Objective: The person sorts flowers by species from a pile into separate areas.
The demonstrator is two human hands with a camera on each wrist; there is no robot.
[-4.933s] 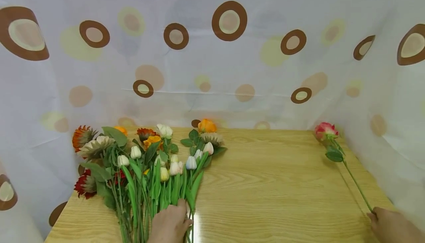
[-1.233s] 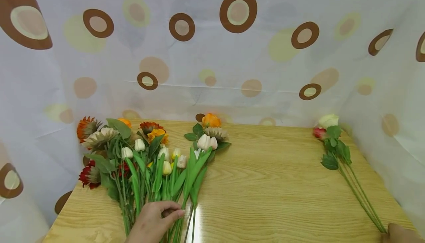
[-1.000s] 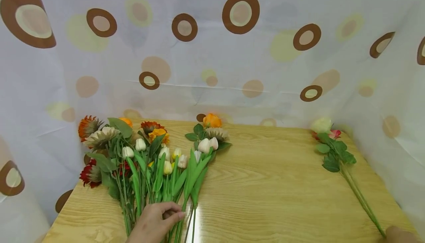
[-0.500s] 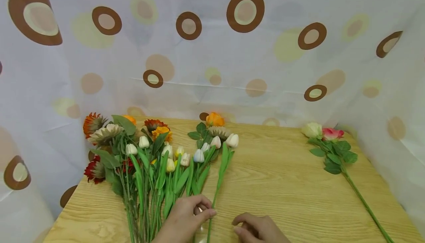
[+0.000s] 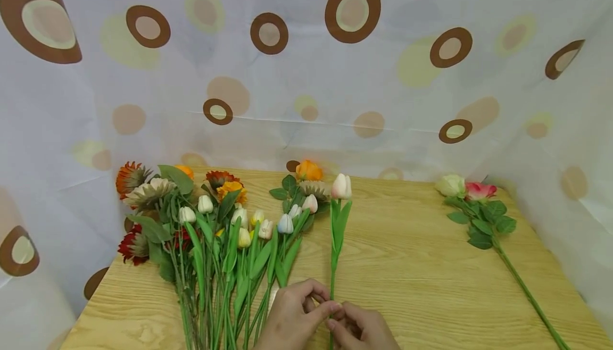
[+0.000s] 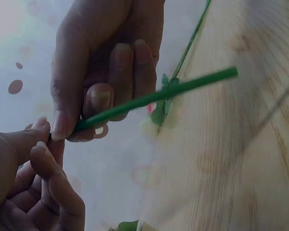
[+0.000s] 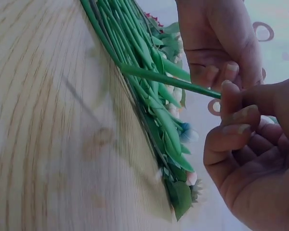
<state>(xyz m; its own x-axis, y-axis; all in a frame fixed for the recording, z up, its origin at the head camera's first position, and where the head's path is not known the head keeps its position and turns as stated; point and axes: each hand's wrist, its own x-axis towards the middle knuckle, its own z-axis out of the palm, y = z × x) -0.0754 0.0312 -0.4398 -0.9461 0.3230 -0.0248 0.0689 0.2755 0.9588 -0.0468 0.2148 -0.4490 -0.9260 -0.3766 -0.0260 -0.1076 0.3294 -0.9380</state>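
Note:
A white-pink tulip (image 5: pixel 341 186) with green leaves stands upright in front of me, its stem between my two hands. My left hand (image 5: pixel 296 313) pinches the stem between thumb and fingertips. Just below and to the right, my right hand (image 5: pixel 362 330) also pinches it, fingertips right beside the left thumb. In the left wrist view the lower end of the green stem (image 6: pixel 159 98) sticks out free past the right fingers (image 6: pixel 94 101). The right wrist view has the stem (image 7: pixel 168 79) running from the right fingertips, with the left hand (image 7: pixel 221 38) behind.
Left on the wooden table (image 5: pixel 416 265) lies a bunch of tulips (image 5: pixel 244 238) and other flowers, including a dark red bloom (image 5: pixel 134 244) and an orange bloom (image 5: pixel 308 170). A white rose (image 5: pixel 450 185) and a pink rose (image 5: pixel 480 191) lie at right. Patterned cloth (image 5: pixel 297 73) surrounds the table.
My right hand has let go of the roses at right and come to the middle to grip the tulip stem. My left hand has drawn that tulip right, out of the bunch, and raised it.

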